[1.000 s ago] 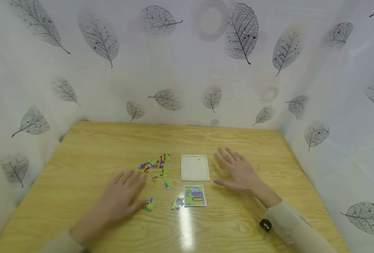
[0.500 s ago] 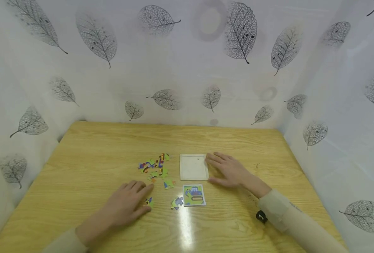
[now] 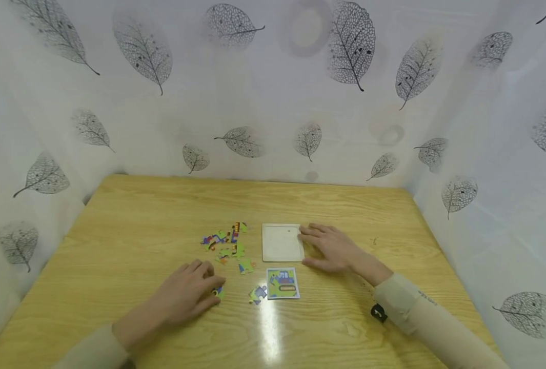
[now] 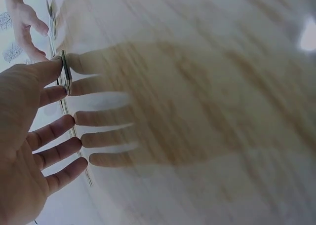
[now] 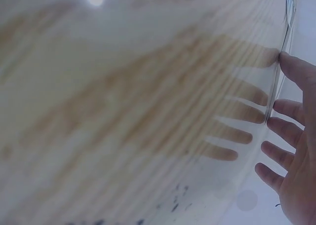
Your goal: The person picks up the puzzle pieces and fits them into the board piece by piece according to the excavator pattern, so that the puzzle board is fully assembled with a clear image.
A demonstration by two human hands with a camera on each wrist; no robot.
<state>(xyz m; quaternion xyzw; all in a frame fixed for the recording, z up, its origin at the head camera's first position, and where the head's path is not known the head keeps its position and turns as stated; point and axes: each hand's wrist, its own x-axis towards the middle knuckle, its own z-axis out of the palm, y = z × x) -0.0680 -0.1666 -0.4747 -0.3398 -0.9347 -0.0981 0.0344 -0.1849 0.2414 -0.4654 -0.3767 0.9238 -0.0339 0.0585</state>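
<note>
With our left hand (image 3: 182, 292) we pinch a puzzle piece (image 3: 219, 292) between thumb and forefinger, well in from the left edge of the desk (image 3: 337, 328). Our right hand (image 3: 332, 249), fingers apart, touches the side of the white tray (image 3: 281, 243) facing the desk's right edge. Loose pieces (image 3: 239, 249) lie leftward of the tray; a picture card (image 3: 283, 283) lies just nearer us.

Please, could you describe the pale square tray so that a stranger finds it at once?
Start at the wooden table. Near its middle, the right hand touches the right edge of the pale square tray. It is nearly plain, unlike the smaller printed card on its near side and the colourful puzzle pieces on its left.
</note>
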